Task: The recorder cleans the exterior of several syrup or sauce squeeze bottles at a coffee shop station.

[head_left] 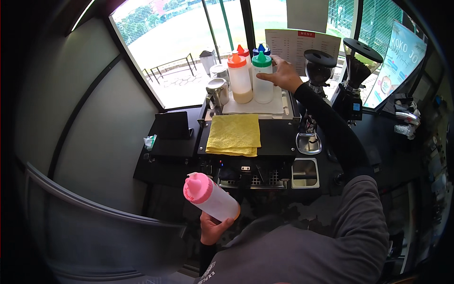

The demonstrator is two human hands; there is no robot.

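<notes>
Pink-capped squeeze bottle (210, 195) held low, tilted, left hand (213, 228) clamped around its base. Right hand (279, 73) stretched out, fingers closed on green-capped bottle (262, 78) standing atop espresso machine (279, 137), just beside orange-capped bottle (239, 78). Yellow cloth (234, 134) folded on machine top; two grinders (338, 75) at right.

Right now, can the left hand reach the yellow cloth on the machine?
Probably not freely: the left hand is wrapped around the pink-capped bottle. Nothing lies between it and the yellow cloth.
</notes>
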